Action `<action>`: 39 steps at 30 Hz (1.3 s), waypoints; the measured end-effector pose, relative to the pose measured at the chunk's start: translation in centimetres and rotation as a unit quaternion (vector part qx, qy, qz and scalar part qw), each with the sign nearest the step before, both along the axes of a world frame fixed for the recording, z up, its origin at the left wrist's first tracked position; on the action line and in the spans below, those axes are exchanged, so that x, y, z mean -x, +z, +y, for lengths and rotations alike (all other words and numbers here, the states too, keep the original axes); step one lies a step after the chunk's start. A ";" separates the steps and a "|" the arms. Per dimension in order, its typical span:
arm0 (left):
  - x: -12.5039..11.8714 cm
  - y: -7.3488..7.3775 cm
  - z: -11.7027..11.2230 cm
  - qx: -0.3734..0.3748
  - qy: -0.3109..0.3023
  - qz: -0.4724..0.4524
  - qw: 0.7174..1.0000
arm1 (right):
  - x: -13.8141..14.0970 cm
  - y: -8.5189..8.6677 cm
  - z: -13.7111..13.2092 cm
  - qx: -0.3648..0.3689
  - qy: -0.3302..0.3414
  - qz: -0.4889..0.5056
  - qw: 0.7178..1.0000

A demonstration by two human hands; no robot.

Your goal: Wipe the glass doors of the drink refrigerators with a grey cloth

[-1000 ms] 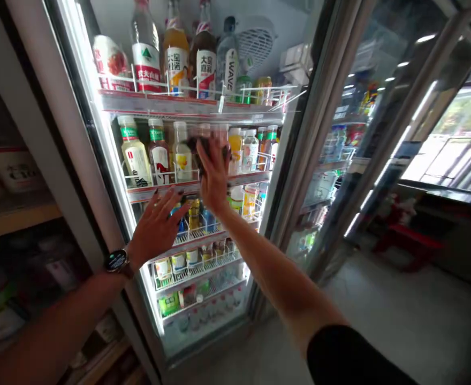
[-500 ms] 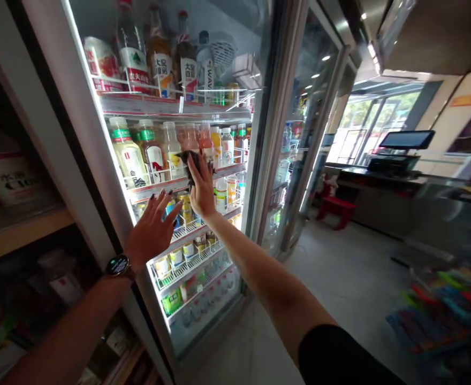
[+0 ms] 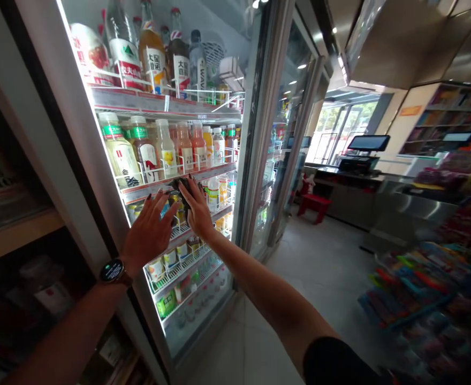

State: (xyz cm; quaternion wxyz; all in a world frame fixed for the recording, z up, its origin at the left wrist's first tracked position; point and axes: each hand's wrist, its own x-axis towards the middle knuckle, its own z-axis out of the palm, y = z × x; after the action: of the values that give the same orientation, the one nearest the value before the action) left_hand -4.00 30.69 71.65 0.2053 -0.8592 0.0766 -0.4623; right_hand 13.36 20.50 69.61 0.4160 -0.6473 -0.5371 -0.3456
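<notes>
Hands at a glass door [image 3: 195, 334]. Right hand [image 3: 197, 211]: fingers extended, slightly parted, grasping a dark cloth [image 3: 176, 185] against the door at mid-height. Left hand [image 3: 149, 230]: fingers spread, released, near the door's left edge; whether the fingertips touch it cannot be told.

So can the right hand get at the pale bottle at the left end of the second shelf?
Probably not: the cooler's glass door looks shut between the right hand and that pale bottle, and the hand has a dark cloth under it.
</notes>
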 end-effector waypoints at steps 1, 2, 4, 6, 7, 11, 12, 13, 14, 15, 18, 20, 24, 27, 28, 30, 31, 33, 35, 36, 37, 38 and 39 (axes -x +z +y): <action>0.0 0.0 0.0 -0.001 -0.003 -0.001 1.000 | 0.0 -0.1 0.1 -0.006 0.000 -0.003 1.000; 0.1 0.0 0.0 -0.003 -0.005 -0.001 1.000 | 0.0 -0.2 0.1 -0.009 -0.001 -0.005 1.000; 0.1 0.0 0.0 -0.005 -0.006 -0.005 1.000 | -0.1 -0.4 0.2 -0.006 -0.007 -0.009 1.000; 0.1 0.0 0.1 -0.007 -0.008 -0.007 1.000 | -0.2 -0.5 0.3 -0.003 -0.008 -0.012 1.000; 0.1 0.0 0.1 -0.006 -0.010 -0.006 1.000 | -0.3 -0.5 0.2 -0.003 -0.004 -0.013 1.000; 0.0 -0.1 0.0 0.004 -0.017 -0.010 1.000 | -0.2 -0.6 0.0 0.011 0.010 -0.012 1.000; -0.1 -0.1 0.0 0.002 -0.016 -0.013 1.000 | -0.2 -0.6 -0.1 0.015 0.012 -0.012 1.000; -0.1 -0.1 -0.1 0.000 -0.015 -0.015 1.000 | -0.2 -0.6 -0.3 0.020 0.015 -0.013 1.000; -0.1 -0.1 -0.1 -0.001 -0.014 -0.016 1.000 | -0.3 -0.5 -0.4 0.024 0.020 -0.016 0.999; -0.2 -0.2 -0.2 -0.001 -0.013 -0.016 1.000 | -0.4 -0.5 -0.6 0.029 0.023 -0.019 0.999; -0.3 -0.2 -0.2 0.011 -0.014 -0.013 1.000 | -0.9 -0.4 -1.0 0.046 0.033 -0.035 0.998; -0.3 -0.3 -0.1 0.016 -0.016 -0.007 1.000 | -1.2 -0.5 -1.3 0.057 0.035 -0.049 0.997; -0.2 -0.3 0.0 0.007 -0.012 -0.004 1.000 | -1.6 -1.3 -1.6 0.079 0.034 -0.071 0.994; -0.2 -0.3 0.0 -0.003 -0.005 -0.005 1.000 | -2.0 -1.7 -1.7 0.081 0.054 -0.094 0.991; -0.2 -0.2 0.0 -0.006 -0.004 -0.005 1.000 | -2.2 -1.7 -1.8 0.081 0.060 -0.100 0.990; -0.2 -0.2 0.0 -0.010 -0.001 -0.008 1.000 | -2.5 -1.6 -2.0 0.090 0.063 -0.109 0.988; -0.2 -0.2 0.0 -0.009 -0.001 -0.008 1.000 | -2.8 -1.5 -2.2 0.099 0.062 -0.113 0.987; -0.1 -0.3 0.0 -0.003 -0.002 -0.005 1.000 | -3.3 -1.7 -2.6 0.117 0.057 -0.119 0.984; -0.1 -0.3 0.0 0.002 -0.002 0.000 1.000 | -3.9 -2.3 -3.2 0.128 0.049 -0.121 0.983; -0.1 -0.3 0.0 0.002 -0.001 0.002 1.000 | -4.3 -2.7 -3.4 0.129 0.044 -0.120 0.983; 0.0 -0.2 -0.1 0.001 0.001 0.002 1.000 | -4.8 -2.9 -3.5 0.128 0.041 -0.122 0.983; 0.0 -0.2 -0.1 -0.001 0.004 0.002 1.000 | -5.4 -3.1 -3.5 0.124 0.039 -0.127 0.983; 0.0 -0.2 -0.1 -0.002 0.007 0.000 1.000 | -6.1 -2.9 -3.4 0.112 0.037 -0.134 0.984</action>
State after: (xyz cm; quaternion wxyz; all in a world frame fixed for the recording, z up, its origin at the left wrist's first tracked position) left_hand -3.99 30.56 71.43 0.2101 -0.8594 0.0721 -0.4605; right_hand 19.49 17.08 66.73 0.2775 -0.6172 -0.6471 -0.3512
